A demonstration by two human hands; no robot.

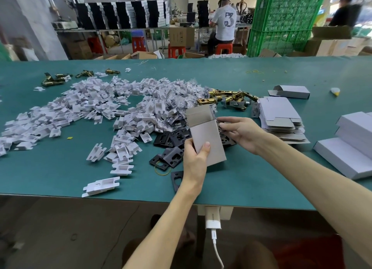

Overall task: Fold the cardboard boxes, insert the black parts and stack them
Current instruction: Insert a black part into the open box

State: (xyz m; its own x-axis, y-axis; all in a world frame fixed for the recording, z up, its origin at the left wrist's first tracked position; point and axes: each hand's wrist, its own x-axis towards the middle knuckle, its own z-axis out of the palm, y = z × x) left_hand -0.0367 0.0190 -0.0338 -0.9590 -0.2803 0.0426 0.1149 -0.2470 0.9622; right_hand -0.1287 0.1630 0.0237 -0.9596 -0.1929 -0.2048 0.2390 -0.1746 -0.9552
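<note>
Grey-white cardboard: box (205,135) is held upright above the near middle of the table (60,168), body squared, top flap raised and showing raw brown board. Its lower half is gripped by the left hand (194,160), thumb pressed on the front face, fingers wrapped behind. The right hand (239,131) is set at the upper right edge with fingers curled; whether anything is pinched cannot be told. Black parts (171,139) are heaped just behind the box, partly hidden by it. White inserts (100,103) are spread wide to the left. Brass latches (227,98) lie beyond. Flat blanks (279,115) are stacked to the right, folded boxes (352,146) further right.
</note>
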